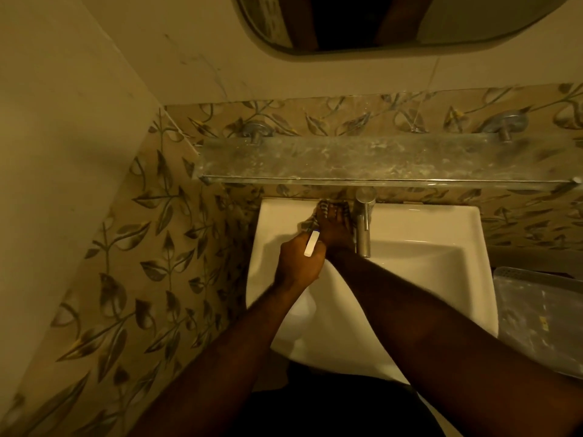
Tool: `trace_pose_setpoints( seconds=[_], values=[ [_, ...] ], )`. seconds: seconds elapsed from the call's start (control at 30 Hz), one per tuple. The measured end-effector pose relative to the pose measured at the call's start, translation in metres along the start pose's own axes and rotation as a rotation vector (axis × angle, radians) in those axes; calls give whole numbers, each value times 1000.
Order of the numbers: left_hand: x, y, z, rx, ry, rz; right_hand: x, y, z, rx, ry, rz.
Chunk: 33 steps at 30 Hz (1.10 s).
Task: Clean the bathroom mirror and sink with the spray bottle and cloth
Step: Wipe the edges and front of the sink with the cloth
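A white sink (426,222) sits below me against the leaf-patterned tiles. My right hand (334,228) presses a striped cloth (325,205) onto the sink's back ledge, just left of the metal tap (362,222). My left hand (298,263) is closed around the spray bottle (311,244), whose white top sticks out above my fingers. The bottle's pale body hangs below my hand over the basin, mostly hidden by my arm. The two hands are almost touching. The mirror (473,20) shows only its lower edge at the top of the view.
A dusty glass shelf (378,159) on two metal brackets runs across the wall above the tap. A clear plastic tub (536,310) stands to the right of the sink. A plain wall closes in on the left.
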<state>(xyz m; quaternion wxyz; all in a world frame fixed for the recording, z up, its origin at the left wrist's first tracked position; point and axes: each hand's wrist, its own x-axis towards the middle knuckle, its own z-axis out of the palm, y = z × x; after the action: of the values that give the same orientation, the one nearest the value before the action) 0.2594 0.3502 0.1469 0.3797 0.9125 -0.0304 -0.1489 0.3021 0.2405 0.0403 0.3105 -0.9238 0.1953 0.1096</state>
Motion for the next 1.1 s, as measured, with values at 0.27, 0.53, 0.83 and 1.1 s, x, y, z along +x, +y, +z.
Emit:
trace_pose_setpoints(
  seconds=[0.27, 0.53, 0.83, 1.1],
  values=[
    [-7, 0, -26, -58, 20, 7, -8, -19, -24, 419, -37, 89],
    [-17, -10, -56, -145, 31, 54, -80, -46, -47, 1241, 31, 413],
    [-45, 1, -61, -171, -64, 256, -151, -10, -53, 1662, 135, 434],
    [-83, 46, -10, -205, -255, 403, -214, 71, -79, 1739, 350, 421]
  ],
)
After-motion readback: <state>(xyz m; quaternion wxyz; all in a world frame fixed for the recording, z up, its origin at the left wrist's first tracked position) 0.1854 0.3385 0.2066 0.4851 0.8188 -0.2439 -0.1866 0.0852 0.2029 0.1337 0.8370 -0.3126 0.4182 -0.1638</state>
